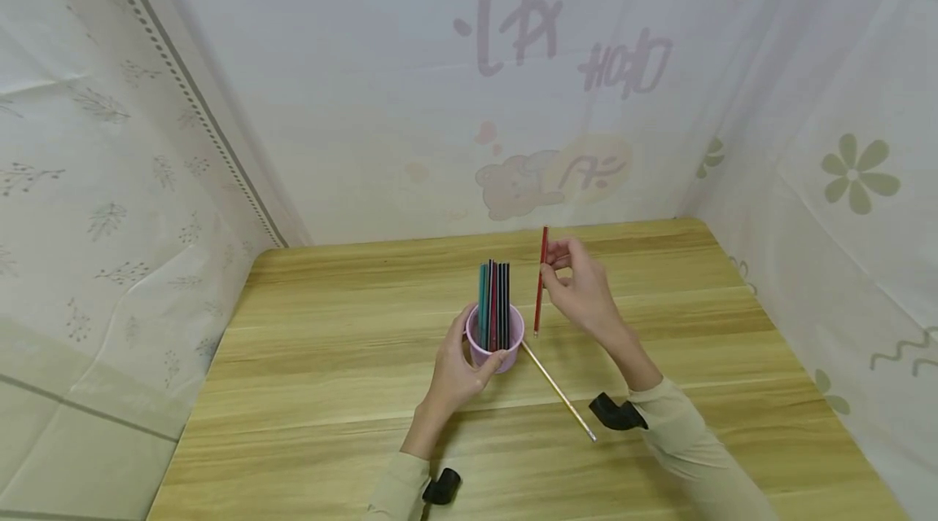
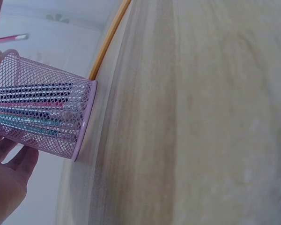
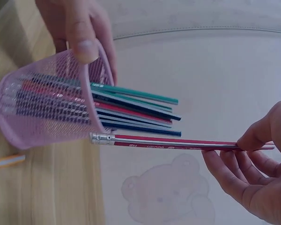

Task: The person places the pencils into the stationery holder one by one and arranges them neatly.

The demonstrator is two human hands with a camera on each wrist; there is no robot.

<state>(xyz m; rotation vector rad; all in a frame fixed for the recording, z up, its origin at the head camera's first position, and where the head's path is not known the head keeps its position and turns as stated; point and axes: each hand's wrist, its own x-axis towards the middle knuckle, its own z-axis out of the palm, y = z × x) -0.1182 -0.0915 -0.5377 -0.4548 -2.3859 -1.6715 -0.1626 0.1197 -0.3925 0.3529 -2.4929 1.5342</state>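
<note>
A pink mesh pencil cup [image 1: 497, 361] stands on the table, and my left hand [image 1: 456, 374] grips it round the side and rim. Several pencils [image 3: 145, 105] in green, red and dark colours lean inside it, their metal ends down at the base. My right hand [image 1: 582, 289] pinches a red pencil [image 3: 173, 143] between thumb and fingers, just right of the cup. That pencil is nearly upright, with its metal eraser end pointing down and outside the cup. A yellow pencil [image 1: 560, 392] lies on the table, running from beside the cup toward the front right.
The wooden table [image 1: 330, 342] has a printed curtain [image 1: 366, 98] behind it and more cloth at both sides. Black curved pieces sit at both wrists, such as the right wrist piece [image 1: 617, 413].
</note>
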